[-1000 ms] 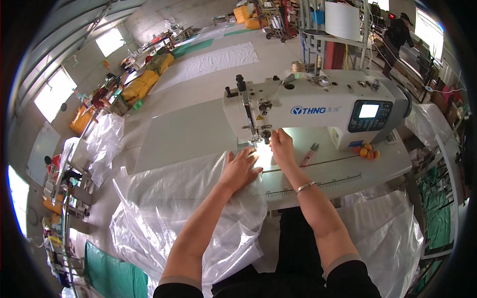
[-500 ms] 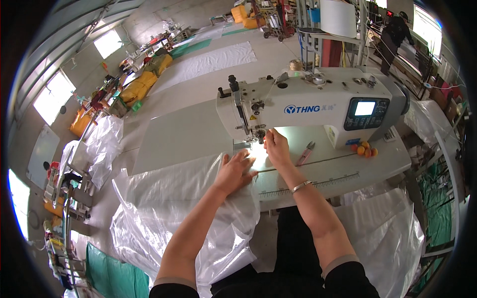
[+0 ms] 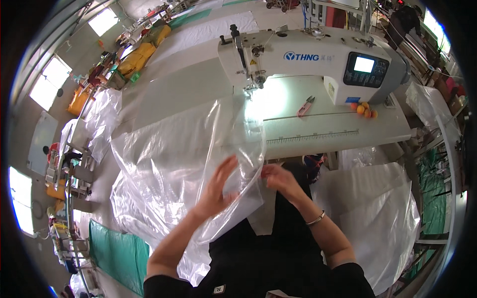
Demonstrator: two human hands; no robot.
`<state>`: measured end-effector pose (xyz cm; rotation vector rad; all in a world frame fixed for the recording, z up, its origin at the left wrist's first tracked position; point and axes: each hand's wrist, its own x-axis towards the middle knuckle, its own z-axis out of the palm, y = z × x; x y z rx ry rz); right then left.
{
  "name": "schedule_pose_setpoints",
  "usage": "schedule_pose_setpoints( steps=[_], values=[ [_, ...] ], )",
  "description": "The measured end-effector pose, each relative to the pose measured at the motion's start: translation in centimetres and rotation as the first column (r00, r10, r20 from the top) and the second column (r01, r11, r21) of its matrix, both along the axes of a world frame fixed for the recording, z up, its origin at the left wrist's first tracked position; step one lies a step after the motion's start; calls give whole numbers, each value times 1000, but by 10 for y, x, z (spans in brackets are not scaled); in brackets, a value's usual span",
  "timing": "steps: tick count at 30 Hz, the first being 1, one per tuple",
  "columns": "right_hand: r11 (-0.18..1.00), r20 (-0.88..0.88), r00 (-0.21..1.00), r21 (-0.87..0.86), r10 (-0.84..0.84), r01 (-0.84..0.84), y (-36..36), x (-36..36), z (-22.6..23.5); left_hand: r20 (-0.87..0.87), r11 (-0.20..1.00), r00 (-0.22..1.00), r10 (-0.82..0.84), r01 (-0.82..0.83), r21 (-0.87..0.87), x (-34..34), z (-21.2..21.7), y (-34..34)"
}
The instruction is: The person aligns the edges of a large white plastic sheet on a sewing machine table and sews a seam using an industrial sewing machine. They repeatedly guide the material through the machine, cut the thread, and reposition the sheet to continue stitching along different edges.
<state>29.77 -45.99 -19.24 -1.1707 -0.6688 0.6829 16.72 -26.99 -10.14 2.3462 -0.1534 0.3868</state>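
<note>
A clear plastic sheet (image 3: 164, 149) runs from beneath the needle area of a white sewing machine (image 3: 303, 57) down over the table's front edge towards my lap. My left hand (image 3: 218, 188) is above the sheet near its right border, fingers stretched and thumb apart, slightly blurred. At that border, just off the table's front edge, my right hand (image 3: 280, 179) has its fingers closed in a pinch on the sheet's edge. Pink-handled thread snips (image 3: 306, 106) lie on the machine bed, away from both hands.
Small orange fruits (image 3: 366, 110) sit by the machine's base. A ruler strip (image 3: 313, 136) runs along the table front. More clear plastic (image 3: 370, 218) hangs at the right, and green sheeting (image 3: 117, 253) lies lower left. Another person (image 3: 403, 25) stands at the far right.
Both hands have come back from the needle area towards my body. My right hand now pinches the sheet's edge, and my left has lifted off the table. The view has tilted downward.
</note>
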Motion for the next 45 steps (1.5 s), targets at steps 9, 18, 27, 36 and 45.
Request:
schedule_pose_setpoints(
  steps=[9,18,27,36,45],
  values=[
    [668,227,629,-260,744,-697,7,-138,21,-6,965,978,210,-207,162,-155,-7,-65],
    [637,365,537,-262,761,-725,-1,-152,64,-319,934,878,356,-325,146,-135,29,-47],
    [972,153,982,-186,-115,143,49,-81,-71,-308,954,904,296,-295,51,-134,89,-14],
    [962,-334,904,34,267,-272,-57,-146,12,-425,989,904,44,-98,-107,-117,36,-60],
    [971,357,915,-211,188,-117,-66,-148,49,-320,981,947,-26,-37,-188,-101,-4,-85]
  ],
)
